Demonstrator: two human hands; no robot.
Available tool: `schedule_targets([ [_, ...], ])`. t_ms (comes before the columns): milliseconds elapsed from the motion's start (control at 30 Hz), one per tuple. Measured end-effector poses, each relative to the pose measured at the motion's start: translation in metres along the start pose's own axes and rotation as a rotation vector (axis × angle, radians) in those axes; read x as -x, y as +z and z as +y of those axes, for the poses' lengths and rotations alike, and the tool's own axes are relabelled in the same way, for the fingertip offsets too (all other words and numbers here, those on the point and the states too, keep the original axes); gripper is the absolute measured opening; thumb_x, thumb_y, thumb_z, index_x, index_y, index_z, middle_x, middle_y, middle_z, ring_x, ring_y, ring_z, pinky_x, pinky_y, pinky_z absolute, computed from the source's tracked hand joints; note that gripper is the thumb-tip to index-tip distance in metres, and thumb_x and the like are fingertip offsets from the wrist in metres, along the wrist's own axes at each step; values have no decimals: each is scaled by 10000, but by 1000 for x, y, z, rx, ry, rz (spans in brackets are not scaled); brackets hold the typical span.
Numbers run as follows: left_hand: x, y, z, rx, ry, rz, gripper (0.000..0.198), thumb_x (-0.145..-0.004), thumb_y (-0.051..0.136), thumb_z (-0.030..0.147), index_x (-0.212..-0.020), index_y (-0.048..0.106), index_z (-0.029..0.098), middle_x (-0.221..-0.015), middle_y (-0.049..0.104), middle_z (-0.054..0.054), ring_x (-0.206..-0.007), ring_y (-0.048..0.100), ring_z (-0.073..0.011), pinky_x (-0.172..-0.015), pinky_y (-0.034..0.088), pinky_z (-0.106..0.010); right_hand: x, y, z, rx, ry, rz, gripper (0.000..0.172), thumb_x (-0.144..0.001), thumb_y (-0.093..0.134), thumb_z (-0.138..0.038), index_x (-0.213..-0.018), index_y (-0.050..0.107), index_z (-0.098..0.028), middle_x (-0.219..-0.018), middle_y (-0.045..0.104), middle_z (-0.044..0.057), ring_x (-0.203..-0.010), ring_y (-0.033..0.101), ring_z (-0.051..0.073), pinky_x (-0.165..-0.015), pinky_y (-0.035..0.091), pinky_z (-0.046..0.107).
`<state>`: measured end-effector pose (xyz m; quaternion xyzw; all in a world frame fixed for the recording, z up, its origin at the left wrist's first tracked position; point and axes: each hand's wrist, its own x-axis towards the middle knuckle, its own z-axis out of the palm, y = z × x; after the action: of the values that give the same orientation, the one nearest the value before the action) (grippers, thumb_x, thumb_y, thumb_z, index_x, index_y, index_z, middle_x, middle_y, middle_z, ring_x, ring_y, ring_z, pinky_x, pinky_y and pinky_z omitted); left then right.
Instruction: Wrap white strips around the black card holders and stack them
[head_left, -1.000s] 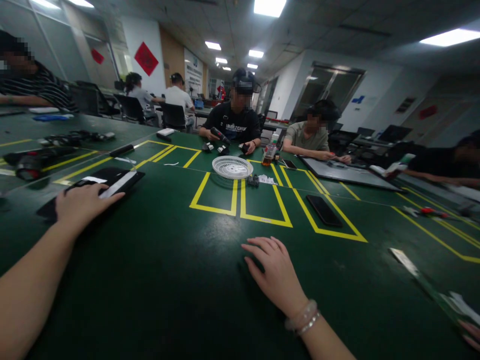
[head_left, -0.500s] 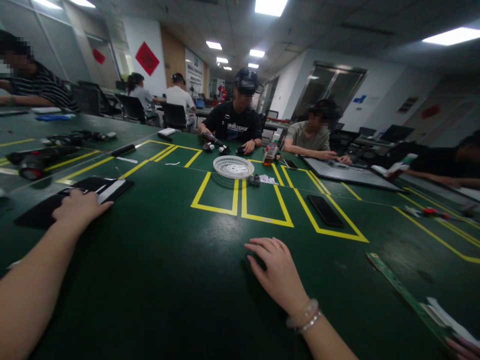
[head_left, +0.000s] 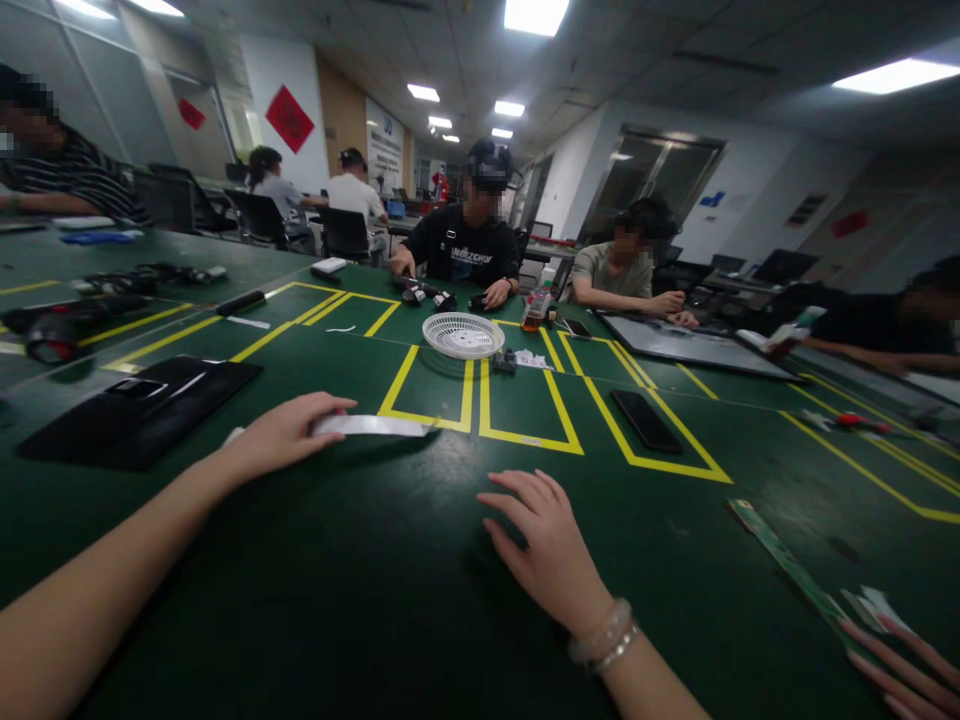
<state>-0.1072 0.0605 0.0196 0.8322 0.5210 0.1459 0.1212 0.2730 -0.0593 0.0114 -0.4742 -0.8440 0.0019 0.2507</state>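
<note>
My left hand is closed on a thin white flat strip, pinching its near end. From my fingers the strip points right, just above the green table, and its far tip is blurred. To the left of that hand lies a glossy black panel with a small rectangular mark near its top edge. My right hand, with a beaded bracelet at the wrist, hovers low at or just over the tabletop. Its fingers are slightly curled and apart, with nothing in them.
Ahead stands a white round basket beside small dark parts. A black phone lies within yellow tape. At right, a co-worker's hand is near a long green circuit board. Other people sit around the table.
My left hand has lifted the white strip off the black panel and carried it right, toward the middle. My right hand has barely moved. The co-worker's hand at lower right has come further into view.
</note>
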Motion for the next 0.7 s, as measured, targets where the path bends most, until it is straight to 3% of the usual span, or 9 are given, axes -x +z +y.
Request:
schedule_targets([
  [167, 7, 30, 62, 235, 380, -79, 405, -924, 563, 263, -1328, 563, 232, -1270, 570, -75, -1166, 537, -229, -995, 452, -347, 1, -2, -8, -28, -30, -80, 210, -862, 695, -273, -1063, 638, -292, -1371, 601, 23, -1335, 469, 266, -1132, 268, 553],
  [300, 18, 39, 93, 331, 483, -159, 428, -888, 615, 154, -1299, 580, 272, -1250, 570, -57, -1126, 562, -204, -929, 486, -303, 0, -1, -12, -80, -12, -149, 229, -848, 718, -261, -1054, 620, -282, -1245, 676, 17, -1234, 559, 243, -1144, 227, 549],
  [400, 18, 40, 96, 315, 491, -179, 400, -902, 643, 214, -1295, 589, 267, -1251, 580, -65, -1118, 573, -214, -915, 497, -311, 0, -1, -11, -145, 3, -185, 249, -864, 683, -186, -1076, 609, -294, -1104, 718, -21, -1047, 652, 192, -1145, 219, 533],
  [467, 11, 37, 82, 241, 438, -146, 455, -912, 663, 344, -1347, 558, 259, -1297, 573, -76, -1169, 554, -239, -983, 472, -357, 0, -1, -7, -168, 12, -169, 270, -878, 667, -187, -1115, 613, -305, -1115, 718, -21, -1021, 663, 190, -1129, 251, 528],
  [533, 2, 29, 55, 110, 303, -63, 539, -927, 621, 478, -1395, 524, 231, -1365, 541, -90, -1241, 511, -268, -1064, 414, -400, -1, -1, -2, -200, 43, -122, 275, -895, 652, -216, -1151, 625, -311, -1133, 719, -9, -1037, 661, 204, -1095, 309, 516],
  [633, -4, 10, -2, -209, -93, 53, 637, -953, 509, 557, -1434, 490, 140, -1464, 445, -134, -1335, 418, -310, -1127, 329, -422, -2, -1, 6, -343, 182, 6, 247, -912, 634, -318, -1153, 669, -281, -1108, 726, 36, -1016, 662, 229, -974, 442, 454],
  [700, 2, -7, -42, -371, -375, 79, 718, -942, 503, 555, -1443, 455, 43, -1496, 363, -223, -1368, 340, -386, -1122, 278, -520, -4, 0, 11, -503, 330, 92, 295, -899, 636, -409, -1134, 698, -241, -1009, 738, 61, -929, 673, 235, -856, 506, 403],
])
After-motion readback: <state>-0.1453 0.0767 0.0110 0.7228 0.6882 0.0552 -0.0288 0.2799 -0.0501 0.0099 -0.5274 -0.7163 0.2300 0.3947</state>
